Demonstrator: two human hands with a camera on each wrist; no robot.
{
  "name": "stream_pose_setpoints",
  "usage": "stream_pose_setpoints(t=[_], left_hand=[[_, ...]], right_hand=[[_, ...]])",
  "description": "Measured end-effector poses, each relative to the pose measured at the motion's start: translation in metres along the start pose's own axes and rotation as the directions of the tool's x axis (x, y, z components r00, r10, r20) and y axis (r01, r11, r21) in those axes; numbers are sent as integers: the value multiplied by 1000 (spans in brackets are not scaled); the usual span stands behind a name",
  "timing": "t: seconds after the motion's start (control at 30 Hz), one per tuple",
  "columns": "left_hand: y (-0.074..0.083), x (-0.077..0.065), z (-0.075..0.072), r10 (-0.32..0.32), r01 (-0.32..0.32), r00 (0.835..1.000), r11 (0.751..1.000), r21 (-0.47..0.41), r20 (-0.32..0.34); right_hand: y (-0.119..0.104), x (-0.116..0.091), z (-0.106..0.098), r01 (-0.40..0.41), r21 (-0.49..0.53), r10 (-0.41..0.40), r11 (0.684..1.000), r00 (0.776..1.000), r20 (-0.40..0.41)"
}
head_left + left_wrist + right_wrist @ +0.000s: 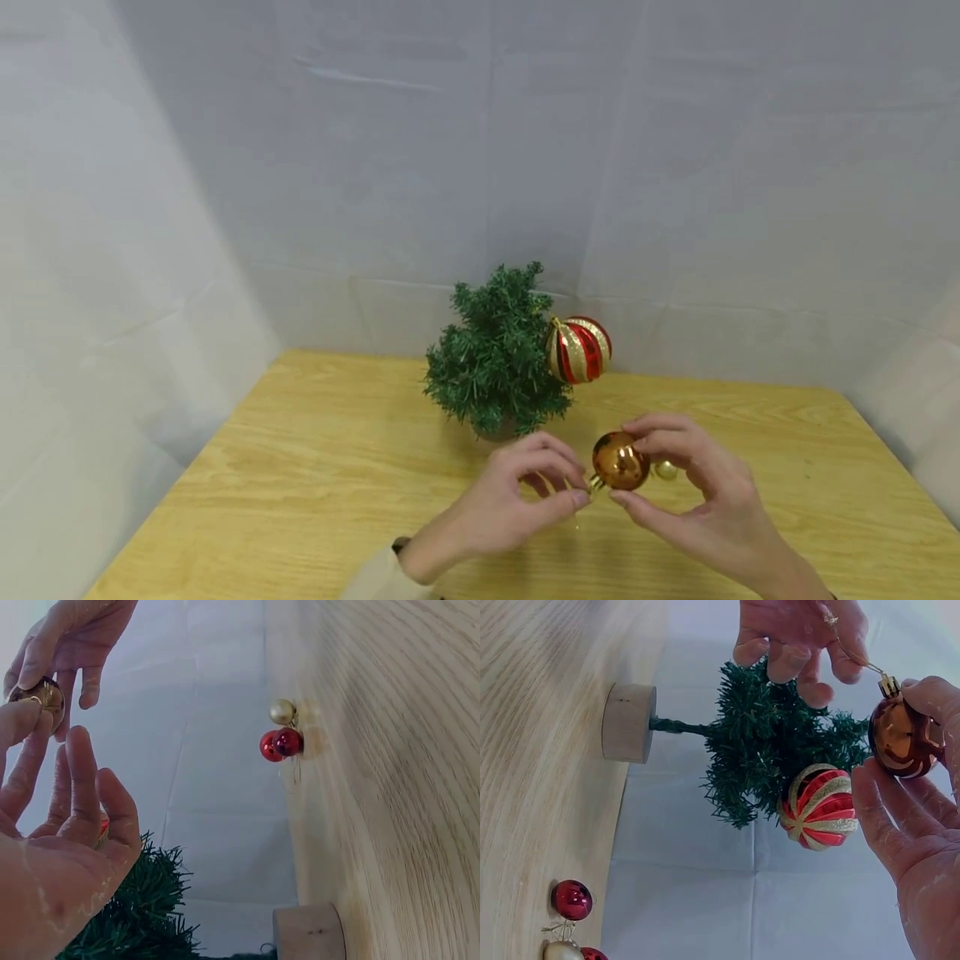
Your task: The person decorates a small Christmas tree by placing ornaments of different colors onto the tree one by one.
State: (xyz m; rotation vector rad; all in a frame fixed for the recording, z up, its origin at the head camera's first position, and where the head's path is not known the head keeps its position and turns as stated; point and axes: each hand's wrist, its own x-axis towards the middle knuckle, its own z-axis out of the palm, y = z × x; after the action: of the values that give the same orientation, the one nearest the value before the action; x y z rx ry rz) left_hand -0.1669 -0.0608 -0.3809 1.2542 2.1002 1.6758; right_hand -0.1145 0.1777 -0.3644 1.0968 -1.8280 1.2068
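Note:
A shiny copper-brown Christmas bauble (pixel 621 461) hangs in the air between both hands, above the table. My right hand (pixel 705 500) grips its round body between thumb and fingertips. At its gold cap, my left hand (pixel 517 492) pinches the thin gold string (pixel 851 654) with thumb and index finger, while its other fingers stay loosely bent. Just beyond the left hand stands a small green artificial Christmas tree (pixel 495 350). A large red bauble with gold glitter stripes (pixel 581 350) hangs on the tree's right side.
The tree stands on a round wooden base (pixel 628 722) on the wood-grain table (pixel 300 467). Near the right hand lie a small gold bauble (pixel 283 712) and two red baubles (pixel 288 741), seen in the left wrist view. A pale sheet (pixel 420 167) hangs behind the table.

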Motion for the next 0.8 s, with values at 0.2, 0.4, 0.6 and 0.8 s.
stream_pose_setpoints(t=[0.2, 0.4, 0.6, 0.8], left_hand=[[3, -6, -6, 67, -61, 989, 997, 50, -131], [4, -9, -6, 202, -185, 959, 977, 101, -198], [6, -9, -6, 258, -226, 938, 961, 158, -232], [6, -10, -6, 301, -251, 926, 942, 223, -229]], right_hand=[[1, 0, -1, 6, -58, -6, 998, 1000, -2], [-3, -3, 1, -105, -212, 122, 972, 990, 70], [-5, 0, 10, -169, -280, 214, 945, 967, 139], [-4, 4, 17, -192, -271, 246, 943, 952, 182]])
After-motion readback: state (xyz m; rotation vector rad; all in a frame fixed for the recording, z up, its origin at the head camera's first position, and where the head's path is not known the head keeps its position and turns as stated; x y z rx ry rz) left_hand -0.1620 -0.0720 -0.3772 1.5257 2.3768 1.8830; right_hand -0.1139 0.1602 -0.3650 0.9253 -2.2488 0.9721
